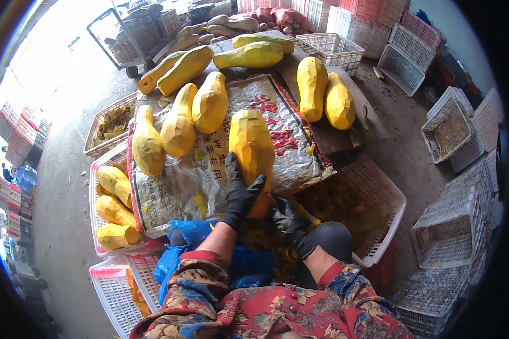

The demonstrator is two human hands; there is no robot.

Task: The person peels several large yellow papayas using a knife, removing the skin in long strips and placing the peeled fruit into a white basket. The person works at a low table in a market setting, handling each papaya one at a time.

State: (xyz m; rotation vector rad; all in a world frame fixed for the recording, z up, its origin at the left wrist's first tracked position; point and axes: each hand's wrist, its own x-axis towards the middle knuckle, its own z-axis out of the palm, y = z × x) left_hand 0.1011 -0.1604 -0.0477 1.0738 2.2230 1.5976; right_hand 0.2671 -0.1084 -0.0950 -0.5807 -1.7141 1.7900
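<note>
1. Left hand [240, 195], black glove, fingers wrapped around the lower end of a large peeled yellow papaya [253, 152] lying on a printed plastic sack [288, 141], centre of view.
2. Right hand [291, 226], black glove, closed on a yellow-handled knife [302, 213], touching the papaya's bottom end at 5 o'clock of the fruit.
3. Three more peeled yellow fruits [178, 121] on the sack at 10 o'clock of the held one; two others [325, 93] on a wooden board at 2 o'clock.
4. White plastic crate of peelings [373, 203] at 4 o'clock, just beside the right hand.
5. White-and-pink crate with peeled fruits [114, 212] at 8 o'clock.
</note>
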